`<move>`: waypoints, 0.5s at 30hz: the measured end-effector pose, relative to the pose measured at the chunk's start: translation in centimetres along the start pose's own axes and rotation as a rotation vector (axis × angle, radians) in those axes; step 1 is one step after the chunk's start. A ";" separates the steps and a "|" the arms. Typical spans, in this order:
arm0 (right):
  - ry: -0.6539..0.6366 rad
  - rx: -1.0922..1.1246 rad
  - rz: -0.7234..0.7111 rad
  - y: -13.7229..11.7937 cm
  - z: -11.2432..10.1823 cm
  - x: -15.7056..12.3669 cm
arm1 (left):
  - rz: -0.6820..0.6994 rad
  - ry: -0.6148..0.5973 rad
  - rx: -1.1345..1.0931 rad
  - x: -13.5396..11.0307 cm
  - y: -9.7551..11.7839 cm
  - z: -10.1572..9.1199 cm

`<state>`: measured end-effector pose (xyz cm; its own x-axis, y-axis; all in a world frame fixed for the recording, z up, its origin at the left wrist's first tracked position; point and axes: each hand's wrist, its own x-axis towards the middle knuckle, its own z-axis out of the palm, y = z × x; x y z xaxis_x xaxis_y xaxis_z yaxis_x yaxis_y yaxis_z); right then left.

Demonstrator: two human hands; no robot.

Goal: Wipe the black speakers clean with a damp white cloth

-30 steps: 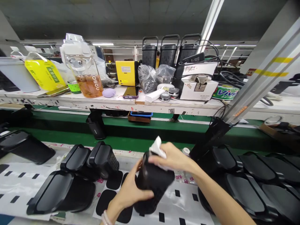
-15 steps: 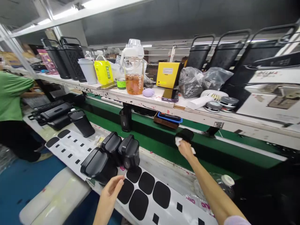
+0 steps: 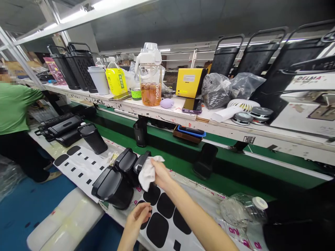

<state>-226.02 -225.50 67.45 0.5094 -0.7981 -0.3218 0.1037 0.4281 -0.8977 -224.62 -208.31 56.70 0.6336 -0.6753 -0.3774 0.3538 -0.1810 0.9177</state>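
My right hand (image 3: 159, 171) grips a crumpled white cloth (image 3: 147, 173) and presses it against a black speaker body (image 3: 142, 162) lying on the near bench. Two similar black speaker bodies (image 3: 112, 184) lie just left of it. My left hand (image 3: 138, 217) hovers lower down with fingers curled, over a white sheet of black pads (image 3: 162, 223); nothing shows in it. Another black speaker body (image 3: 205, 161) stands upright on the green conveyor belt (image 3: 172, 160), to the right of my right hand.
A person in a green shirt (image 3: 14, 108) works at far left beside more black casings (image 3: 62, 125). The upper shelf (image 3: 183, 118) carries bottles, a tea jug (image 3: 150, 78), a yellow box, bags and handled black units. A clear plastic bottle (image 3: 243, 211) lies at lower right.
My right hand left the speaker body standing on the green belt and came back left with the cloth onto the speaker on the bench. My left hand shifted slightly right and curled.
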 end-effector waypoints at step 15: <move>0.133 0.432 0.018 -5.6 -11.6 -19.4 | -0.245 -0.314 -1.007 -1.0 5.1 8.7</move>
<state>-246.43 -217.33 75.26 0.4035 -0.8243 -0.3971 0.4575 0.5576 -0.6926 -229.46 -214.78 62.83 0.3149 -0.8797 -0.3563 0.9401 0.2376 0.2443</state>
